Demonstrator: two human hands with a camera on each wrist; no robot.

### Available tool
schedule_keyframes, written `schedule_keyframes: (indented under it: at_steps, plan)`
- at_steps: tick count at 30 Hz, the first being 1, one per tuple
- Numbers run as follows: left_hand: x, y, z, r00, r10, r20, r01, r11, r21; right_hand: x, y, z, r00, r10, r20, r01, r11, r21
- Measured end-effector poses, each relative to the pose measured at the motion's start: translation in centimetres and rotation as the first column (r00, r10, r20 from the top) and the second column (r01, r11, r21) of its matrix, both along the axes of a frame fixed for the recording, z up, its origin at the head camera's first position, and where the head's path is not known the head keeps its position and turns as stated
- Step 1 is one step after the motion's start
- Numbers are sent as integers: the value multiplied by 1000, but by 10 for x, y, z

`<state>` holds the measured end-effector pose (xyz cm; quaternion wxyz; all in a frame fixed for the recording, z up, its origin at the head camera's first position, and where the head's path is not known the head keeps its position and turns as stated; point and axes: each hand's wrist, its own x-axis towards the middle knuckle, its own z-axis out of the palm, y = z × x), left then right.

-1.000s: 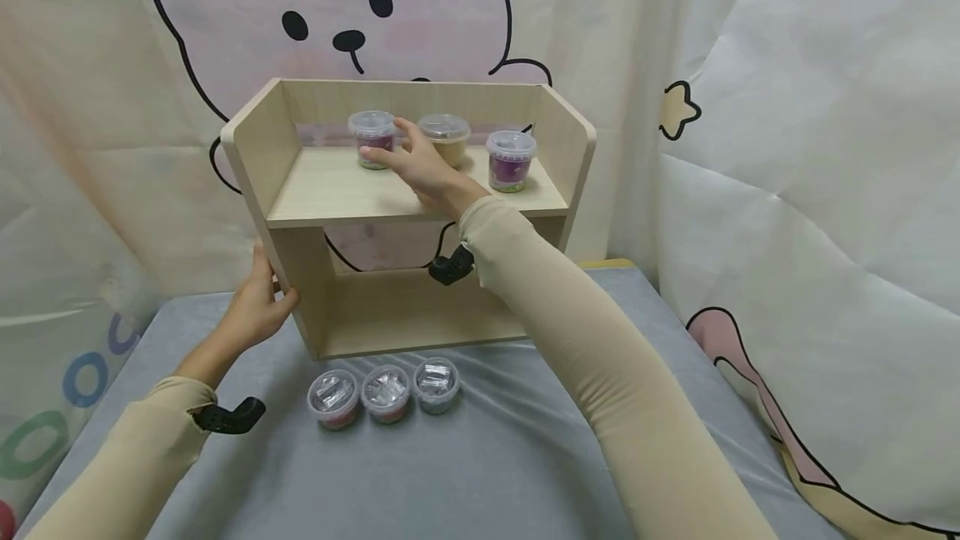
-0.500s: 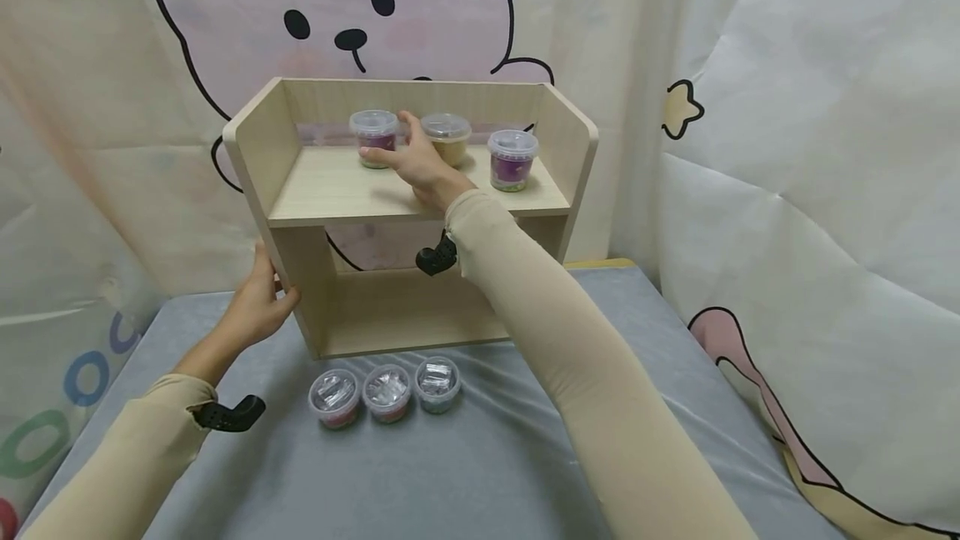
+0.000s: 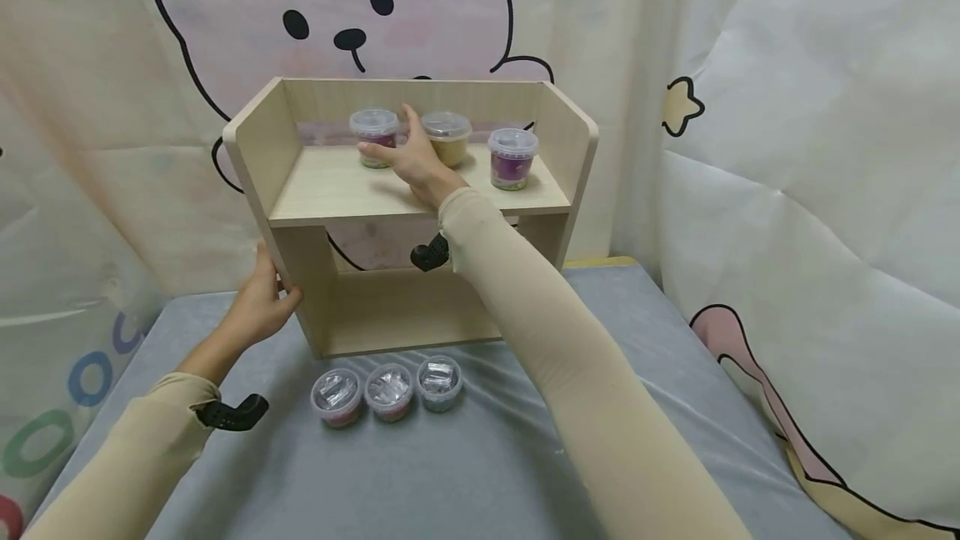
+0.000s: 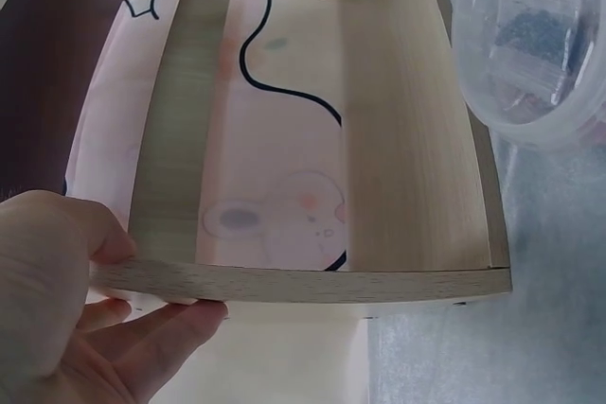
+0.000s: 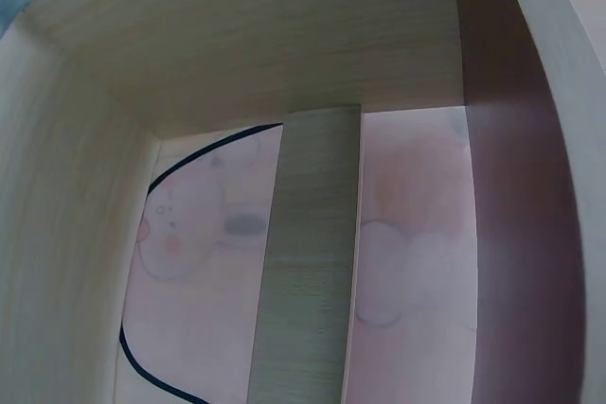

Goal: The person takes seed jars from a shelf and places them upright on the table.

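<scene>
Head view: left hand (image 3: 258, 307) clamped on the side panel of a pale wooden shelf unit (image 3: 318, 190), thumb on one face, fingers on the other. Right hand (image 3: 420, 161) over the upper shelf, thumb and index finger spread apart beside a purple tub (image 3: 373, 121); cannot tell whether they touch it. Yellow tub (image 3: 447, 136) and second purple tub (image 3: 512, 158) stand to the right, clear-lidded, upright. On the grey-blue desk (image 3: 450, 482), three lidded tubs (image 3: 389, 390) in a row, packets showing through; any print unreadable.
</scene>
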<state>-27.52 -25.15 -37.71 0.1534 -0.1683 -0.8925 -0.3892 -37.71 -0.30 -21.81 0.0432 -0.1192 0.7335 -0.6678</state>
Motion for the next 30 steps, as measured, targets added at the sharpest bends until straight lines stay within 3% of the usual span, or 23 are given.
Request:
schedule_keyframes:
  at_steps: [6,11,17,24,30]
  plan:
    - [-2,-1,2,1000,24,-3,-24,999,-42,0,-2,0,1000,-14,-12,14,1000,-18]
    - [0,-1,2,1000,30,0,-30,998,-57,2,-3,-2,999,-44,-3,44,999,22]
    - [0,1,0,999,32,-16,-33,998,-53,5,-5,-2,999,-43,-27,46,990,135]
    - [-2,1,-1,1000,4,-27,-5,1000,-23,6,-12,0,993,-87,-82,106,958,267]
    - [-1,0,0,1000,2,-25,-3,999,-36,11,-13,1,993,-91,-76,110,946,306]
